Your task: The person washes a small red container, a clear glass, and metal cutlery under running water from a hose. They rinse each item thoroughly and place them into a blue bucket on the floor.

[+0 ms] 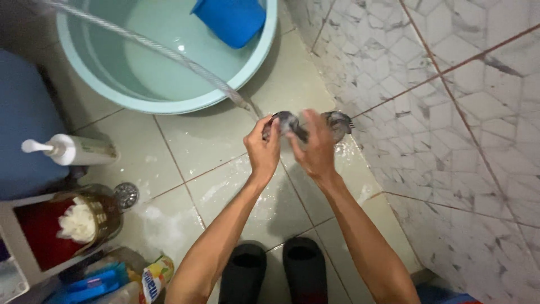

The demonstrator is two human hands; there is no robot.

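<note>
While a thin stream of water [152, 48] is slanting down from the upper left, the person is standing on the wet tiled floor [214, 141] in dark shoes [275, 270] and holding a small dark grey cloth [312, 125] out in front at about waist height, close to the marbled wall [450, 112]. The left hand [263, 151] is pinching one end of the cloth between thumb and fingertips, fingers curled. The right hand [316, 147] is closing around the middle of it, with the other end sticking out beyond the knuckles toward the wall; the cloth is blurred, so I cannot tell exactly what kind of item it is. The two hands are sitting just beside each other, nearly touching. Behind them a pale green basin [163, 56] is resting on the floor, with a blue scoop [230, 19] leaning inside its rim. Off to the left, a white pump bottle [73, 149] is lying sideways, a round floor drain [126, 194] is showing near it, and a yellow-labelled bottle [154, 281] is lying near the bottom edge.
</note>
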